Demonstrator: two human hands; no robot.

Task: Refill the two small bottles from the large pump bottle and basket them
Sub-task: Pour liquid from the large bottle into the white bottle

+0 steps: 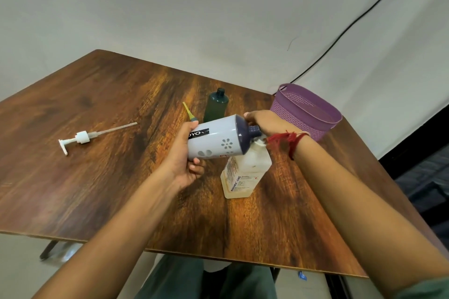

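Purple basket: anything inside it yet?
Only the purple basket's inner wall shows, with no bottle against it; its near wall hides the floor, so the bottom cannot be checked.

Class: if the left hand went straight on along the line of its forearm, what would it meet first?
Probably the dark green bottle, standing just beyond the left hand and the lavender bottle it grips. The yellow-tipped nozzle lies close by; depth is unclear from one view.

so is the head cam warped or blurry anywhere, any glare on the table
Head view: wide-angle warp bows the table edges; light is soft, shadows faint; a pale sheen on the tabletop's left, no hard glare; the label on the held white bottle reads sharp, so little blur.
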